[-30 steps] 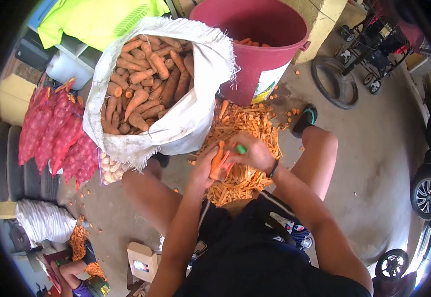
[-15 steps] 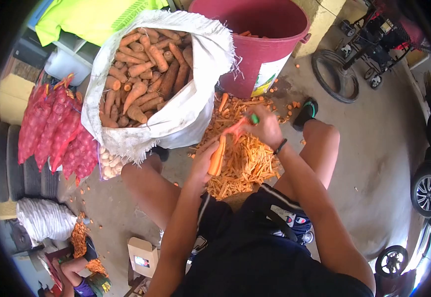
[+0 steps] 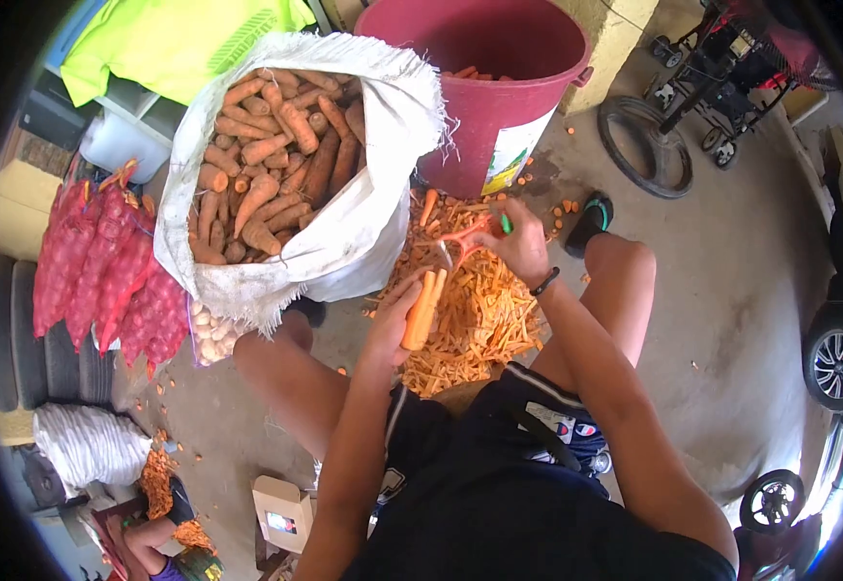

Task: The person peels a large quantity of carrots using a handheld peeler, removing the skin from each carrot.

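My left hand holds a bright orange, peeled-looking carrot at its fingertips, tilted slightly from upright. Just above and to the right, my right hand is closed on an orange peeler with a green part by the thumb. The peeler's head is near the carrot's upper end, apart from it. Beneath both hands lies a heap of carrot peelings between my legs. A white woven sack full of unpeeled carrots stands at the upper left.
Behind the peelings is a dark red bin with carrots inside. Red net bags of onions and tires are at left. A wheel lies upper right. Another person's leg shows lower left, near a cardboard box.
My right hand and the peeler have shifted slightly, and the peeler's head now shows more clearly. The carrot is still in my left hand. The whole view has moved a little.
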Demonstrator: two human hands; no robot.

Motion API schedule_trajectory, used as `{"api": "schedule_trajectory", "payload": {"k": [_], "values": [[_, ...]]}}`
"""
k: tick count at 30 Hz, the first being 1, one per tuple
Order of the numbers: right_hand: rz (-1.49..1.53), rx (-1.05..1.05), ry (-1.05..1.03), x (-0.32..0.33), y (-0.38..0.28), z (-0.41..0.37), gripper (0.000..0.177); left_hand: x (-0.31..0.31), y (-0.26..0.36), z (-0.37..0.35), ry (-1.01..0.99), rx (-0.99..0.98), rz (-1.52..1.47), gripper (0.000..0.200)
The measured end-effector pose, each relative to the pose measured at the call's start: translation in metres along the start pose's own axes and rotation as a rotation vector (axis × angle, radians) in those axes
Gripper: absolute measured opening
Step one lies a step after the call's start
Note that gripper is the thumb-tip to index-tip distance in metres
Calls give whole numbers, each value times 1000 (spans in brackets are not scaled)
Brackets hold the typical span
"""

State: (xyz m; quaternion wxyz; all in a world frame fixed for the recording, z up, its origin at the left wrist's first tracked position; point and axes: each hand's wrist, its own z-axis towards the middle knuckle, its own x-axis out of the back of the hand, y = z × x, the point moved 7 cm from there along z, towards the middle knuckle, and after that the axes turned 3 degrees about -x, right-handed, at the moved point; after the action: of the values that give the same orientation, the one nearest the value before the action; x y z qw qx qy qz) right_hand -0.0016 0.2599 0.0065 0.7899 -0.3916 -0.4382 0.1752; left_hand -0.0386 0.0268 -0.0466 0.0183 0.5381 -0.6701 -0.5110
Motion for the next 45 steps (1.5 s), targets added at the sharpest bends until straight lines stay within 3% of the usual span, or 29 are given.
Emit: {"api": "schedule_trajectory", "payload": {"k": [2, 4, 7, 10, 11, 14, 17, 20, 21, 24, 28, 31, 34, 35, 39, 42, 45], "values": [[57, -27, -101, -9, -19, -17, 48, 6, 0, 9, -16, -29, -76, 40], [182, 248, -199, -25, -60, -43, 51, 1, -2, 13, 62, -39, -124, 40], [56, 213, -165, -29, -39, -37, 53, 12, -7, 10, 64, -27, -22, 39], [-74, 52, 22, -2, -5, -2, 51, 12, -13, 4, 53, -6, 29, 42], [-84, -58, -10, 1, 3, 1, 48, 11, -10, 3, 39, -11, 12, 42], [149, 111, -128, -17, -31, -27, 47, 2, -2, 9, 108, -20, -94, 42], [62, 313, -184, -29, -70, -49, 48, 2, -2, 11, 109, -47, -63, 39], [-28, 223, -145, -32, -35, -30, 49, 15, -7, 3, 91, -15, 66, 42], [-15, 175, -46, -19, -24, -18, 53, 14, -6, 6, 79, -9, 101, 44], [-27, -93, 8, 2, 3, -1, 52, 7, -2, 0, 45, -16, 63, 43], [135, 253, -210, -24, -66, -42, 51, 9, -8, 16, 72, -46, -8, 40], [16, 213, -191, -31, -43, -36, 53, 17, -15, 7, 33, -18, 16, 41], [-113, 103, 30, -5, -11, -4, 54, 15, -15, 9, 57, -12, 25, 41], [-100, -48, 39, -3, 6, -2, 53, 10, -11, 6, 72, -11, 2, 41], [159, 109, -202, -24, -42, -37, 50, 20, -13, 21, 15, -9, -136, 38], [54, 192, -215, -32, -47, -45, 50, 8, -11, 11, 76, 4, -44, 38], [-46, 52, -85, -14, -9, -15, 52, 21, -20, 10, 25, 12, 51, 40]]}}
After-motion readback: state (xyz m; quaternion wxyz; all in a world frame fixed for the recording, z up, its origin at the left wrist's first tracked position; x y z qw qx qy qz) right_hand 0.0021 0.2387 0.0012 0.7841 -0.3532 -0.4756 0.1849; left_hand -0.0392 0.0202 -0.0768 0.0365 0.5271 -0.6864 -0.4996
